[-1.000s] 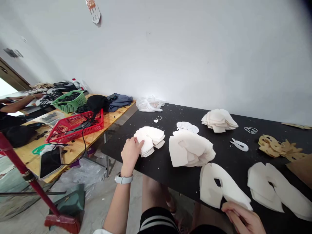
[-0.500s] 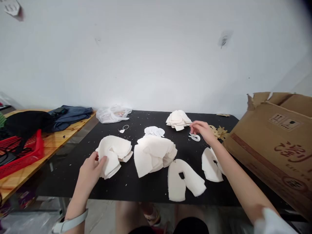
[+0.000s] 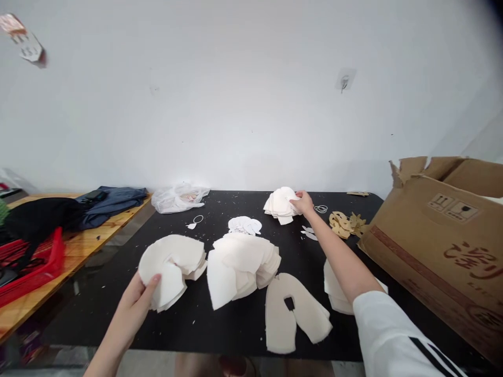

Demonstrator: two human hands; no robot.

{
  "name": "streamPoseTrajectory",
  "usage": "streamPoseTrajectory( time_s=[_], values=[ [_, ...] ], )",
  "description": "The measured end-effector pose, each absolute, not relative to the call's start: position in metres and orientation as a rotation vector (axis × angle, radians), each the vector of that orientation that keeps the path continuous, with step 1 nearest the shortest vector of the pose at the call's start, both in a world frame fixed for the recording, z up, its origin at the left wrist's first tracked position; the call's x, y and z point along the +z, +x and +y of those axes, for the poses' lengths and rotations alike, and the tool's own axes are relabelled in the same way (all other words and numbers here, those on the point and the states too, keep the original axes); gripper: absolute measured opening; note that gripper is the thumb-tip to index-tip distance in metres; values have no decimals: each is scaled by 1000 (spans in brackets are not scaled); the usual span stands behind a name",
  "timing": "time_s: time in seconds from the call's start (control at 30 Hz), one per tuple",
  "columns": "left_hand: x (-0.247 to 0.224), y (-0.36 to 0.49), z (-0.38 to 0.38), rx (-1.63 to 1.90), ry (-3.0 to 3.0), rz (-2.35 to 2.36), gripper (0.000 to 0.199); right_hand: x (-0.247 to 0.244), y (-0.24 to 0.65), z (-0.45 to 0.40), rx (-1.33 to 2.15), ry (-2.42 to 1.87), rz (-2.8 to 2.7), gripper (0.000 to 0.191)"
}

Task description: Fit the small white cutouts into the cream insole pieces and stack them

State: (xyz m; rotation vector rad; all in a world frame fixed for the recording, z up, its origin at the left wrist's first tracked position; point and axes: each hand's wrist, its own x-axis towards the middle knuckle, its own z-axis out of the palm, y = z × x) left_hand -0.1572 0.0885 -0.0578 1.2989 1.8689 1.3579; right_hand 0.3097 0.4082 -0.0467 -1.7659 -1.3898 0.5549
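My left hand [image 3: 135, 297] grips the outer edge of a stack of white horseshoe-shaped felt-like pieces [image 3: 173, 256], thumb on top. At the back of the table my right hand [image 3: 303, 202] is closed at the right edge of a fanned pile of white pieces [image 3: 278, 206]; its fingertips pinch a piece there, partly hidden. Between the hands lies a larger fanned pile of white pieces [image 3: 230, 267], with thin white cut-outs [image 3: 244, 225] behind it. Nearer the front edge is a cream horseshoe-shaped piece [image 3: 275, 314]. My right forearm partly covers another white stack [image 3: 337, 288].
A big cardboard box [image 3: 428, 235] stands at the right. Tan cut-outs [image 3: 340, 224] and white scraps [image 3: 309, 233] lie beside it. A plastic bag [image 3: 178, 199] is at the back left. On the wooden table [image 3: 98, 238] sit a red basket [image 3: 57, 256] and dark cloth [image 3: 121, 196].
My right hand has moved back and left from above the thin white scrap onto the far pile. My left hand keeps hold of its stack, which is slightly turned. The view has tilted up.
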Motion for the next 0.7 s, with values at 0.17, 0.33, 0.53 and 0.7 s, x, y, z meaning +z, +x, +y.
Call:
streamPoseTrajectory(
  time_s=[0.17, 0.33, 0.53, 0.7],
  values=[
    [-47, -143, 86, 1449, 1089, 1632, 68, -45, 314, 408, 728, -1597, -1339, 31],
    [-40, -138, 88, 1442, 939, 1386, 66, -51, 328, 411, 692, -1429, -1211, 22],
    [-37, -140, 88, 1469, 873, 1308, 59, -54, 341, 396, 673, -1291, -1069, 34],
    [-34, -141, 89, 1474, 889, 1337, 59, -53, 341, 390, 648, -1229, -1045, 27]
  ],
)
